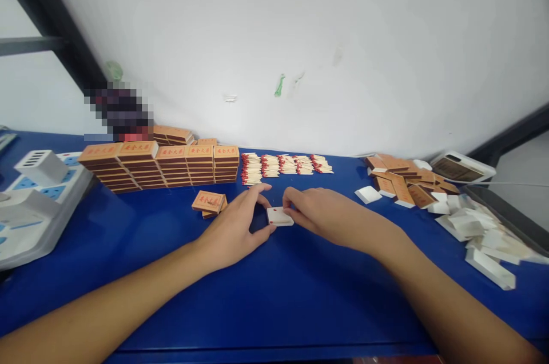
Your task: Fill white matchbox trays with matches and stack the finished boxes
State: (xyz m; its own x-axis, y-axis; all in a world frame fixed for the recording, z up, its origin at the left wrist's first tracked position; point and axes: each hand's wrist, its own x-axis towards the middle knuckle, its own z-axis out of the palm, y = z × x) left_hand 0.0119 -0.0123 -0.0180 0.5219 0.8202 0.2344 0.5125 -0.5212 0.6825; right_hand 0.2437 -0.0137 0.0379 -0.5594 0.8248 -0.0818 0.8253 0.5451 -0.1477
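On the blue table [266, 301], just past our fingertips, the white tray [279, 217] lies with its long axis running left to right. Our left hand [234, 228] grips its left end between thumb and fingers; our right hand [321, 211] bends over the right end, equally near, fingers bunched, though we cannot tell whether they pinch anything.

We seem to be in a small workshop corner: a blue table [274, 307] set against a scuffed white wall [300, 27] carries a neat stack of matchboxes [189, 167]. Right of that stack we see matchsticks [286, 164] in sorted bunches and, farther right of it, jumbled matchbox sleeves [401, 188] and white inner trays [489, 270], like bulk parts.
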